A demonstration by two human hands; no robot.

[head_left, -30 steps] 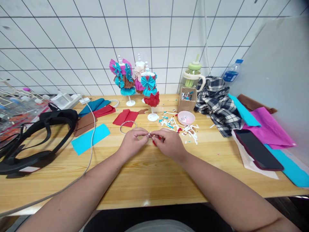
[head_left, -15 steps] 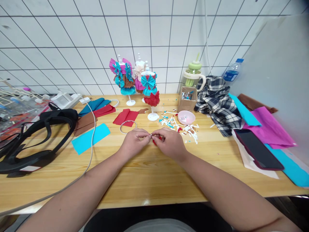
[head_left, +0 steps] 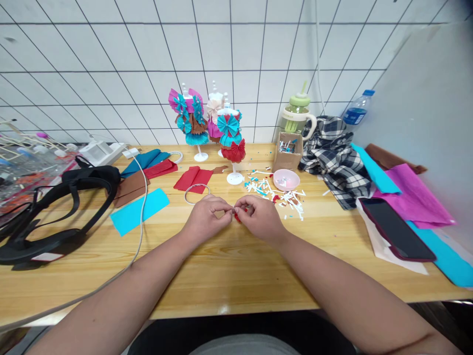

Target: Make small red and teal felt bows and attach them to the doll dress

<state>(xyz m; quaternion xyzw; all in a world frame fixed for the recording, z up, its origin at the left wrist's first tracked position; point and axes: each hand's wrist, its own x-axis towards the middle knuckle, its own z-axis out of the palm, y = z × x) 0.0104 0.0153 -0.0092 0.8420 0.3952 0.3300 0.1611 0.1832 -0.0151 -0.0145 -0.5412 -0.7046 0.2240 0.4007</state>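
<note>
My left hand (head_left: pixel 209 217) is pinched, thumb against forefinger, at the middle of the table; whatever lies between the tips is too small to make out. Its fingertips meet those of my right hand (head_left: pixel 261 219), which is closed on a small red paper piece (head_left: pixel 239 215), mostly hidden by the fingers. Just beyond my left hand lie a pale ring (head_left: pixel 187 199) and folded red paper (head_left: pixel 185 180). Behind my hands stands a small white mannequin (head_left: pixel 234 177) dressed in turquoise and red paper bows. White and blue paper strips (head_left: pixel 291 201) are scattered past my right hand.
Two more dressed mannequins (head_left: pixel 200 156) stand near the tiled wall. A pink bowl (head_left: pixel 286 181), cardboard box (head_left: pixel 286 160), green-lidded jug (head_left: pixel 295 118), checked cloth (head_left: pixel 332 158) and phone (head_left: pixel 397 229) are rightward. Leftward are a black headset (head_left: pixel 92 224), blue paper (head_left: pixel 140 212) and a cable (head_left: pixel 139 241).
The fingertips of both hands have shifted very slightly, my left thumb and forefinger spreading a little behind the tips. The whole view has drifted slightly; the objects on the table stay put.
</note>
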